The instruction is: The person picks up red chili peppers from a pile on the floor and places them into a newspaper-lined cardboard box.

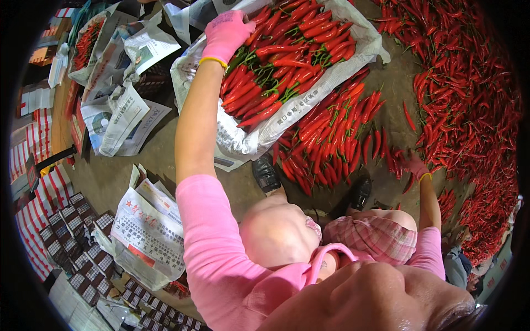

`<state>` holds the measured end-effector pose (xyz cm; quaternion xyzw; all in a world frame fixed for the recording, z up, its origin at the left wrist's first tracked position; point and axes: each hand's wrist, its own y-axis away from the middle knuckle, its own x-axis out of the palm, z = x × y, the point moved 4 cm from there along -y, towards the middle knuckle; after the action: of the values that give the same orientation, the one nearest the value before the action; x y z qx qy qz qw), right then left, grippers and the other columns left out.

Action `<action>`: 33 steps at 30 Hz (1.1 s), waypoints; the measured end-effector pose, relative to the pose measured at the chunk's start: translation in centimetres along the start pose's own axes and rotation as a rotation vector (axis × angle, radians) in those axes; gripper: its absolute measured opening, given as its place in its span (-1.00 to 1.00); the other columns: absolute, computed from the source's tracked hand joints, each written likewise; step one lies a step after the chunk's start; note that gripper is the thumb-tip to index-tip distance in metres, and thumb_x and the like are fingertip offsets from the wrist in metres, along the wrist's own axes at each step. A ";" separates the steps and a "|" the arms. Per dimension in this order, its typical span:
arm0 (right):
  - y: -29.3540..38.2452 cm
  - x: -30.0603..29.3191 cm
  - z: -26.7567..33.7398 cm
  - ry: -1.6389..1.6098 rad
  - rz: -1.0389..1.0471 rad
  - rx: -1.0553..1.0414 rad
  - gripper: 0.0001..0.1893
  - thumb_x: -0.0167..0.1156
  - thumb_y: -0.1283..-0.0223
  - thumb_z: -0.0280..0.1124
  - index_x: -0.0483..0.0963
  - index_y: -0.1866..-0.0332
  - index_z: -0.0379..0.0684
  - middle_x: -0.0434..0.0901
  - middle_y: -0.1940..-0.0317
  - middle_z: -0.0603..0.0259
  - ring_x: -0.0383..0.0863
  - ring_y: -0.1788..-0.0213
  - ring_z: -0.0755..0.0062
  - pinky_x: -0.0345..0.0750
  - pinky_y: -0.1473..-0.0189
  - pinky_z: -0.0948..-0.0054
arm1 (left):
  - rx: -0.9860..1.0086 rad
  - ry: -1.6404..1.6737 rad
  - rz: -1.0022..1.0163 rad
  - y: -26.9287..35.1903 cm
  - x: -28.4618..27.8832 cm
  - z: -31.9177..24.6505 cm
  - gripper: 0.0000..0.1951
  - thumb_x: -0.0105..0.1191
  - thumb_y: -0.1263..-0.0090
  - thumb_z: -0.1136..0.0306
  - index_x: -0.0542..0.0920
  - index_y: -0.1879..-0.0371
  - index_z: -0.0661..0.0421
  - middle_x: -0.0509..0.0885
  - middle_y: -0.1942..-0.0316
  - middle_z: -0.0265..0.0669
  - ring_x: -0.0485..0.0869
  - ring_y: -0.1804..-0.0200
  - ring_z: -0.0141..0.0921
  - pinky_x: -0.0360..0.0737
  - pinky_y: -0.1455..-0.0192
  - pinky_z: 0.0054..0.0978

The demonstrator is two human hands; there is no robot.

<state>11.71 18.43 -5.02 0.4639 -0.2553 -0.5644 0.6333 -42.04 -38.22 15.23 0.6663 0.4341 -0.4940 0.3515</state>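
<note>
My left hand (pixel 227 33), in a pink glove with a yellow cuff, is at the left rim of a newspaper-lined container (pixel 285 111). Its fingers curl at the edge of the red chili peppers (pixel 285 62) inside; whether they grip anything is hidden. Down on the floor at the right, my right hand (pixel 416 165), gloved the same way, has its fingers closed around a few red chilies (pixel 393 161). Between the container and my shoes lies a heap of chilies (pixel 331 136), mostly lined up side by side with their green stems showing.
A large loose pile of chilies (pixel 463 103) covers the floor at the right. Newspaper-lined containers stand at the left (pixel 120 95) and lower left (pixel 149 231). My black shoes (pixel 266 171) are close to the heap. Stacked red-and-white boxes (pixel 33 140) line the left edge.
</note>
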 end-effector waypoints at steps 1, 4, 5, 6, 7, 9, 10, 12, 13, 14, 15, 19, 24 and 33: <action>0.5 -0.1 -0.8 -0.479 -0.036 0.159 -0.19 0.34 -0.08 -0.38 0.06 -0.42 -0.23 0.48 -0.08 0.01 0.56 0.16 0.31 0.54 0.23 0.38 | -0.022 -0.008 -0.035 0.2 -0.2 0.1 -0.48 0.06 -0.18 -0.17 0.68 0.16 0.05 0.69 0.10 -0.18 0.61 -0.06 -0.22 0.48 -0.13 -0.28; 1.2 0.2 0.8 -1.023 -0.098 0.262 -0.17 0.26 -0.18 -0.31 -0.02 -0.50 -0.24 0.47 -0.15 -0.05 0.58 0.18 0.24 0.55 0.19 0.35 | 0.003 -0.148 0.141 -1.2 1.6 -2.2 -0.42 0.05 -0.19 -0.21 0.64 0.03 0.04 0.67 0.02 -0.15 0.59 -0.10 -0.22 0.45 -0.17 -0.25; 1.0 0.8 3.0 -0.556 -0.118 0.131 -0.20 0.24 -0.18 -0.32 0.02 -0.48 -0.25 0.50 -0.10 -0.02 0.58 0.18 0.25 0.54 0.19 0.36 | -0.013 -0.216 0.194 -2.0 2.7 -1.6 -0.41 0.05 -0.20 -0.18 0.60 -0.04 0.04 0.64 -0.04 -0.17 0.59 -0.12 -0.23 0.44 -0.18 -0.27; 1.4 0.1 5.1 -0.082 -0.162 0.008 -0.23 0.22 -0.18 -0.32 0.06 -0.47 -0.25 0.52 -0.06 0.02 0.57 0.19 0.27 0.54 0.19 0.36 | -0.027 -0.182 0.203 -2.5 3.4 -2.0 -0.42 0.07 -0.19 -0.16 0.59 -0.04 0.04 0.64 -0.05 -0.18 0.58 -0.13 -0.22 0.45 -0.18 -0.27; 1.9 0.2 7.9 0.392 -0.191 -0.113 -0.26 0.19 -0.17 -0.33 0.10 -0.45 -0.26 0.54 -0.02 0.05 0.57 0.20 0.29 0.54 0.19 0.37 | -0.043 -0.153 0.211 -2.7 3.7 -2.3 -0.43 0.08 -0.18 -0.13 0.59 -0.04 0.04 0.63 -0.06 -0.19 0.57 -0.15 -0.22 0.45 -0.18 -0.27; 3.8 4.2 16.6 0.214 -0.238 -0.090 -0.32 0.19 -0.13 -0.34 0.21 -0.40 -0.27 0.55 -0.02 0.08 0.53 0.05 0.33 0.49 0.04 0.39 | -0.067 -0.184 0.284 -2.2 3.2 -2.5 -0.43 0.11 -0.16 -0.11 0.59 -0.03 0.06 0.63 -0.06 -0.18 0.58 -0.14 -0.21 0.47 -0.16 -0.27; 5.5 5.2 22.0 0.204 -0.262 -0.029 -0.32 0.20 -0.11 -0.34 0.23 -0.38 -0.29 0.52 -0.13 0.02 0.50 -0.14 0.31 0.45 -0.14 0.40 | -0.074 -0.182 0.299 -2.3 2.5 -2.9 -0.43 0.12 -0.14 -0.10 0.59 -0.02 0.06 0.63 -0.05 -0.17 0.58 -0.14 -0.21 0.48 -0.15 -0.27; 6.3 4.6 27.6 0.221 -0.484 -0.527 -0.34 0.21 -0.09 -0.34 0.28 -0.34 -0.32 0.58 -0.03 0.06 0.53 -0.03 0.42 0.44 -0.11 0.44 | -0.046 -0.031 0.076 -2.7 0.1 -1.6 -0.46 0.14 -0.12 -0.09 0.63 0.04 0.07 0.66 0.02 -0.17 0.61 -0.08 -0.21 0.50 -0.11 -0.28; 7.3 6.0 31.8 0.303 -0.506 -0.532 -0.36 0.21 -0.10 -0.33 0.30 -0.31 -0.34 0.59 0.00 0.08 0.53 0.01 0.46 0.44 -0.10 0.46 | -0.041 0.032 -0.023 -2.3 -1.0 0.1 -0.47 0.14 -0.10 -0.09 0.64 0.07 0.08 0.67 0.05 -0.17 0.63 -0.05 -0.21 0.51 -0.09 -0.29; 8.2 6.9 35.6 0.378 -0.530 -0.523 -0.39 0.20 -0.10 -0.33 0.33 -0.29 -0.35 0.60 0.03 0.10 0.52 0.05 0.49 0.44 -0.09 0.47 | -0.006 0.098 0.002 -0.8 -3.1 -0.3 -0.51 0.15 -0.09 -0.08 0.66 0.17 0.08 0.69 0.13 -0.18 0.65 0.02 -0.23 0.52 -0.05 -0.30; 8.0 6.4 37.3 0.374 -0.505 -0.568 -0.42 0.19 -0.15 -0.37 0.33 -0.30 -0.33 0.58 -0.03 0.13 0.52 -0.03 0.49 0.42 -0.14 0.47 | 0.036 0.198 0.028 1.3 -4.0 -1.4 -0.54 0.16 -0.08 -0.08 0.69 0.26 0.09 0.71 0.20 -0.20 0.68 0.08 -0.25 0.54 0.00 -0.31; 5.4 11.0 48.4 0.367 -0.414 -0.927 -0.58 0.15 -0.18 -0.36 0.48 -0.12 -0.33 0.64 0.17 0.17 0.54 0.20 0.53 0.48 0.07 0.53 | 0.294 -0.014 0.105 8.9 -1.1 -6.1 -0.69 0.12 -0.17 0.05 0.65 0.39 0.07 0.67 0.32 -0.18 0.67 0.19 -0.20 0.55 0.12 -0.25; -2.1 19.8 58.5 0.898 -0.432 -1.328 -0.57 0.22 -0.07 -0.30 0.51 -0.08 -0.23 0.62 0.07 -0.01 0.61 0.05 0.04 0.52 0.01 0.19 | 0.249 0.160 0.176 11.8 3.7 -8.4 -0.68 0.14 -0.21 0.05 0.65 0.32 0.08 0.66 0.29 -0.16 0.64 0.15 -0.15 0.51 0.08 -0.22; -3.7 24.3 57.0 1.350 -0.236 -1.144 -0.75 0.17 -0.12 -0.40 0.43 0.08 -0.17 0.57 0.19 0.06 0.63 0.14 0.04 0.57 0.14 0.15 | 0.238 -0.265 -0.380 3.7 -0.3 0.4 -0.72 0.08 -0.25 0.13 0.60 0.15 -0.01 0.64 0.21 -0.26 0.65 0.24 -0.21 0.56 0.17 -0.15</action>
<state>-32.71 -21.53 11.94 0.3335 0.5421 -0.2737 0.7212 -38.84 -40.06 15.56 0.5387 0.4407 -0.6818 0.2254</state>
